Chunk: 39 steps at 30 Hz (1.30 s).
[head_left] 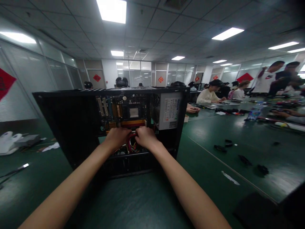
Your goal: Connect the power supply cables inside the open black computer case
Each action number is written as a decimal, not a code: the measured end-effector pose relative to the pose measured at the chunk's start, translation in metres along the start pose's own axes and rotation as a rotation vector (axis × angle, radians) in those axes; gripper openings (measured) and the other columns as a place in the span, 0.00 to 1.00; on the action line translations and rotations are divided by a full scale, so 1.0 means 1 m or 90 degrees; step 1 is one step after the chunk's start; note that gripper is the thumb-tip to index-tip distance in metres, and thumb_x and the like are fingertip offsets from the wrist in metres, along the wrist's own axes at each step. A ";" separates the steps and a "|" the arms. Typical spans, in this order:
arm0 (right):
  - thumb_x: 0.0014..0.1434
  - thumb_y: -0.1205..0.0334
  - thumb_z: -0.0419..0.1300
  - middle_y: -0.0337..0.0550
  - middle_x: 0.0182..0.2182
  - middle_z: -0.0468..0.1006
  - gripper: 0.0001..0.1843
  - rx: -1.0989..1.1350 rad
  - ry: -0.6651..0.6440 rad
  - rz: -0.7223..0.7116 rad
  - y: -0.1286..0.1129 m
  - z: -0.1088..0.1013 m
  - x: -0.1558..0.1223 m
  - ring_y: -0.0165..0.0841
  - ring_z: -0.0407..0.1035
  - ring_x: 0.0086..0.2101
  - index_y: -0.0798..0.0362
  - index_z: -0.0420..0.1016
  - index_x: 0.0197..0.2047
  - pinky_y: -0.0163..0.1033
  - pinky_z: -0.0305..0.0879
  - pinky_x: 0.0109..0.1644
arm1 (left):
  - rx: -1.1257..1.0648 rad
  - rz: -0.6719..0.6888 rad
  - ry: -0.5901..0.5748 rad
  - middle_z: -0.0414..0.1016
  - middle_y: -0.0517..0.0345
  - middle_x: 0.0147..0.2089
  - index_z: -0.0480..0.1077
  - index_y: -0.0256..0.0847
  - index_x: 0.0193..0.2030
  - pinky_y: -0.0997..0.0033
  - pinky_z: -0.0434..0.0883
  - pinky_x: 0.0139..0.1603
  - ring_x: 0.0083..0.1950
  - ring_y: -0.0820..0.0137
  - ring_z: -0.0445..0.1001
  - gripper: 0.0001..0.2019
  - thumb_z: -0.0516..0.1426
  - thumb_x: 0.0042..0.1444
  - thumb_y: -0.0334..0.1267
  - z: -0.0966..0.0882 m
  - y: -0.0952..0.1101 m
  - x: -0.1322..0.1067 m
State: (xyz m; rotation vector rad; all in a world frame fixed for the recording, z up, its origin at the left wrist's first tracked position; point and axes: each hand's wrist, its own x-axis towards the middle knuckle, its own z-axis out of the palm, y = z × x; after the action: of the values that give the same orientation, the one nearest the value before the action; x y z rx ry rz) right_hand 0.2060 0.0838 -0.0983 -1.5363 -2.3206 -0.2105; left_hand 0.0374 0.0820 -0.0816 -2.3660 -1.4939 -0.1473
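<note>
An open black computer case (71,121) stands on the green table (133,203) in front of me. Inside it I see a motherboard (124,111) and a grey power supply (169,111) at the right. Both my arms reach into the case. My left hand (117,136) and my right hand (145,136) are closed side by side just below the motherboard, at a bundle of red and yellow cables (131,144). The fingertips are hidden behind the knuckles, so the exact grip does not show.
Small black parts (243,158) and a white scrap (230,178) lie on the table to the right. White items (9,141) lie at the far left. Several people sit or stand at tables in the background right. A water bottle (254,113) stands farther back.
</note>
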 end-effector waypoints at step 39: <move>0.62 0.61 0.56 0.56 0.46 0.80 0.14 -0.011 -0.032 0.000 -0.001 -0.002 -0.004 0.45 0.75 0.46 0.56 0.79 0.47 0.44 0.70 0.47 | 0.004 -0.036 0.010 0.80 0.49 0.51 0.76 0.48 0.54 0.61 0.71 0.44 0.50 0.54 0.79 0.17 0.51 0.64 0.44 0.006 -0.002 0.003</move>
State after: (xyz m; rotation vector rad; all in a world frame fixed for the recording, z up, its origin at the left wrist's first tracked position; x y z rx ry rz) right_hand 0.2069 0.0797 -0.0977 -1.5666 -2.3634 -0.1955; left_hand 0.0369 0.0876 -0.0859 -2.3136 -1.5529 -0.1736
